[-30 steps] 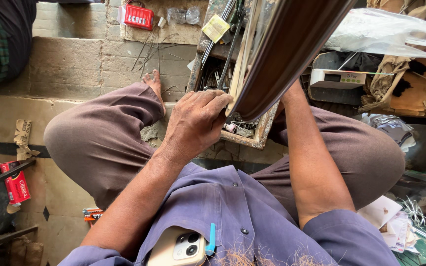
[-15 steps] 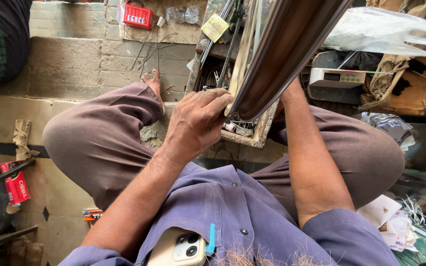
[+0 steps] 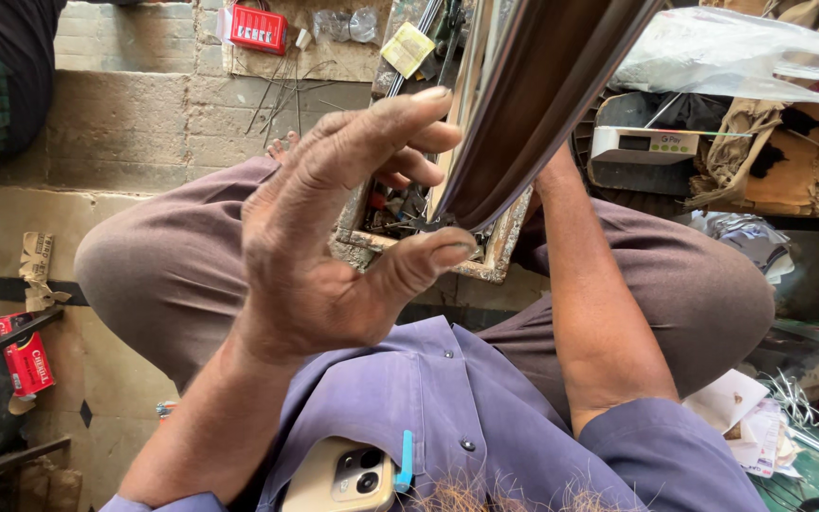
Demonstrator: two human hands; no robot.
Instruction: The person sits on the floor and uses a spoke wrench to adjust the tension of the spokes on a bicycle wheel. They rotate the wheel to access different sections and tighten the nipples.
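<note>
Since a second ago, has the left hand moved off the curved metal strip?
Yes. The left hand has lifted toward the camera, fingers spread, off the curved metal strip, judged against the wooden tray.

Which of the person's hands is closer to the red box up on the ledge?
Left. The left hand is raised, open, below and right of the red box; the right hand is hidden behind the long curved brown strip, farther right.

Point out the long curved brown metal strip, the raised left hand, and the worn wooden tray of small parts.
long curved brown metal strip [image 3: 533,104], head view, middle of its concave face.
left hand [image 3: 319,256], head view, back of the hand.
worn wooden tray [image 3: 500,251], head view, chipped near rim.
</note>
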